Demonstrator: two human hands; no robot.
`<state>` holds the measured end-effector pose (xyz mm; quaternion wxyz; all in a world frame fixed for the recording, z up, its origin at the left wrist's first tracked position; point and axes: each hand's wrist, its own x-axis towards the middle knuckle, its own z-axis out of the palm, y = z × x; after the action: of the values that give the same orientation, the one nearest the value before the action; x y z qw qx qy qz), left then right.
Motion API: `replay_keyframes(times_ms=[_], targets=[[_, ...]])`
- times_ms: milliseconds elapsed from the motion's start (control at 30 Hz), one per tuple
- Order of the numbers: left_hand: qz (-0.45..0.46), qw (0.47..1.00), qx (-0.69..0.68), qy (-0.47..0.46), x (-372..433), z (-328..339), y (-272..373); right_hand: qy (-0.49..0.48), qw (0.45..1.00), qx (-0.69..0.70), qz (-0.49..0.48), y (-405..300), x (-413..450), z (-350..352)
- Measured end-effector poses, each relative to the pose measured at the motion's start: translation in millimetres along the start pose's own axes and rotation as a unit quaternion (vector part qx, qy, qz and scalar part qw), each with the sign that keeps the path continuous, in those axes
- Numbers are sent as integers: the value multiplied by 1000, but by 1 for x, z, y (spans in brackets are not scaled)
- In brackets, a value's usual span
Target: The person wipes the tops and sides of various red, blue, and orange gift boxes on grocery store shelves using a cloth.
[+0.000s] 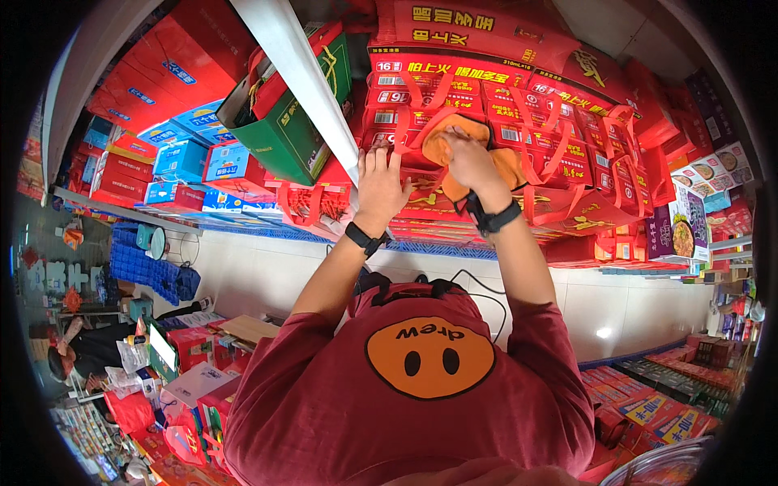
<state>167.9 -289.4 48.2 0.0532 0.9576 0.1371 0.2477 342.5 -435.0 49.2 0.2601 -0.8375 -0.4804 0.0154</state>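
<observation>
An orange cloth with dark edging [507, 167] lies bunched over red drink cartons [453, 100] with red carrying straps. On the cloth rests my right hand [465, 155], its fingers pressed into the folds. My left hand [383, 182] is spread flat on the red cartons beside a white metal post [304, 73], near one red strap [401, 130]; nothing is held in it. A black band is on each wrist. Left of the post stands a green gift bag [282, 140] with a red box in it.
Stacked blue and red cartons [228, 164] fill the left side. Purple and white boxes [681, 225] stand at the right. Below the stack runs a tiled floor [589, 304] with a black cable. Blue crates [146, 261] lie at the left, and a person [91, 352] is at the lower left.
</observation>
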Motion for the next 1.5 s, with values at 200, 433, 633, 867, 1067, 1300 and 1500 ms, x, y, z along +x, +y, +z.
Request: replay_keyframes(times_ms=[200, 433, 633, 867, 1067, 1300, 1500], targets=[[9, 1000, -4, 26, 1, 2, -1, -52, 999, 2, 11, 26, 33, 11], [-8, 1000, -23, 5, -8, 2, 1, -61, 997, -40, -3, -44, -41, -18], [-10, 1000, -21, 10, -4, 5, -4, -11, 1000, -7, -16, -23, -12, 7], [21, 999, -38, 3, 0, 6, -1, 9, 999, 41, 3, 17, 20, 13], [15, 999, -40, 6, -11, 3, -18, 64, 995, -73, 1, -48, -47, 21], [85, 996, -7, -36, 2, 14, -23, 114, 993, -15, -29, -45, -84, 8], [9, 899, -431, 79, -11, -13, -37, 205, 960, 190, -12, -53, -159, -36]])
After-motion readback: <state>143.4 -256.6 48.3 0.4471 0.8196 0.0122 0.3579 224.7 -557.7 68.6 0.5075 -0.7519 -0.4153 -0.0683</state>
